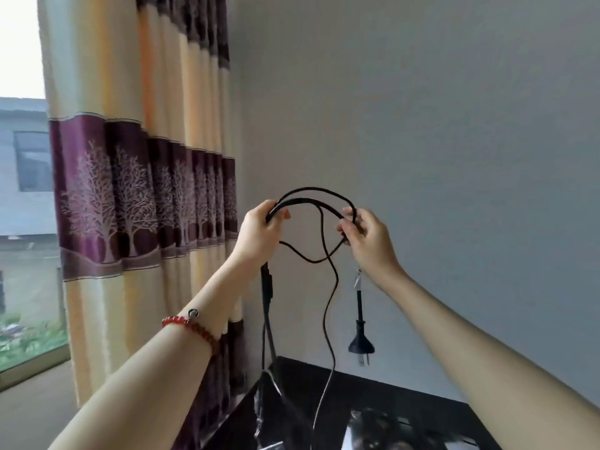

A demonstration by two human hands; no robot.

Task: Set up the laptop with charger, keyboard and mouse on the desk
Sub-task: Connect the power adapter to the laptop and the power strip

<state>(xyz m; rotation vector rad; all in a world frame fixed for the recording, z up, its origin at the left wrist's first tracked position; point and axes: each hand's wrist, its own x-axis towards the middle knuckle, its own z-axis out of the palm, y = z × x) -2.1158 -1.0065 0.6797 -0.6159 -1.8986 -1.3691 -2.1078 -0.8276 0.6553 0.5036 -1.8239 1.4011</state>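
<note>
both hands raised: left hand (259,227) and right hand (367,237) each grip the looped thin black charger cable (313,191), its two-pin black plug (361,347) dangling above the glossy dark desk (324,381).

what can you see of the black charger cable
The black charger cable looks rubbery and is partly tangled. Its thick part arches between the left hand and right hand, both gripping it. A thinner strand loops below and hangs toward the dark desk. Its plug dangles, prongs down, above the desk.
</note>
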